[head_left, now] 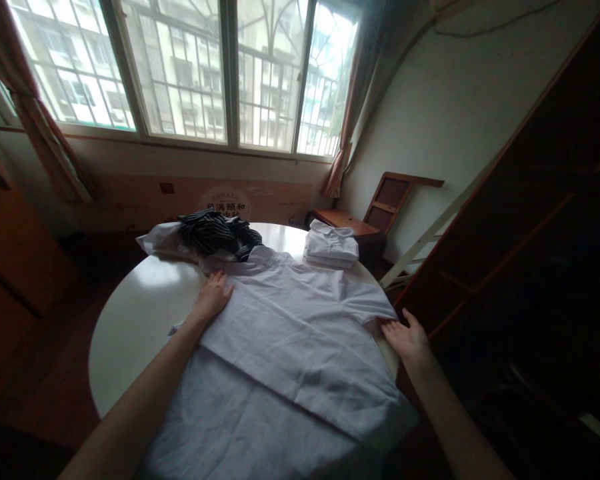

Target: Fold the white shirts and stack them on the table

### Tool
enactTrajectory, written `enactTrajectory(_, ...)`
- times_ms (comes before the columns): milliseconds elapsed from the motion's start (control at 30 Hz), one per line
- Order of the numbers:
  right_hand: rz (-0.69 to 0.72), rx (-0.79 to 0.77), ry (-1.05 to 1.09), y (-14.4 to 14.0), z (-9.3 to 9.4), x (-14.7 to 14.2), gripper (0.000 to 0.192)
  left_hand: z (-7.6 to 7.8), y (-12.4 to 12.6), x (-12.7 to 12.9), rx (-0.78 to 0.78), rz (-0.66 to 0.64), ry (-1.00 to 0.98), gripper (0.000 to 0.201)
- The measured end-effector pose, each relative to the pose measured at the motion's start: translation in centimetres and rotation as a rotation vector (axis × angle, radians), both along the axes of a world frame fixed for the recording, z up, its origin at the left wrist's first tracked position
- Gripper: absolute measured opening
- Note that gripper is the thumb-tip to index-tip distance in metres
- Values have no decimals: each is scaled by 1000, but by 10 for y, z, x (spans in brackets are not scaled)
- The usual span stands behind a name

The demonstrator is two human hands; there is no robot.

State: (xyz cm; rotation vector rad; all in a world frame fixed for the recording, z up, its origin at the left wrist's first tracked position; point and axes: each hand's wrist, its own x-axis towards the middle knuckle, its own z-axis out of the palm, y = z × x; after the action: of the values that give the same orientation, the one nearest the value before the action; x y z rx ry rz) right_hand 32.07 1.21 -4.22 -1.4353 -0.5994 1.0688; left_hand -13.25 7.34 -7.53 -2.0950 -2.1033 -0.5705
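A white shirt (300, 333) lies spread over the round table, its collar end away from me and its lower part hanging toward me over the near edge. My left hand (215, 295) rests flat and open on the shirt's left shoulder area. At the right sleeve's end, my right hand (405, 335) touches the cloth with fingers stretched out and the thumb raised apart from them. Beyond the shirt, to the right, sits a stack of folded white shirts (331, 245). A heap of black-and-white striped clothing (215, 233) lies at the far left, partly over a white bag-like bundle (163, 240).
The white round table (125, 333) has a glossy top. Behind it stand a long cardboard panel (270, 193) and a barred window (190, 73). Wooden furniture (353, 223) is at the back right, and a large dark wooden piece (505, 220) leans close on my right.
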Motion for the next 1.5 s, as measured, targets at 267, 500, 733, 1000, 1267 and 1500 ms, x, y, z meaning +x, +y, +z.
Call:
enactTrajectory(267,-232,392,-732,17,13,-59,45,4,-2,-2,84,-51,-114,37)
enactTrajectory(500,885,745,-1133,-18,-1,-118,33,12,-7,-7,78,-129,-510,30)
enactTrajectory(733,416,563,-1167,-5,0,-95,19,9,-5,-9,37,-143,-522,30)
enactTrajectory(1000,-32,297,-1328,14,8,1,31,10,-4,-11,44,-162,-500,30)
enactTrajectory(1267,240,69,-1296,10,-11,59,21,7,-2,-11,65,-182,-516,30)
enactTrajectory(1500,330,-159,-1330,7,41,37,10,5,-2,-12,67,-203,-512,31)
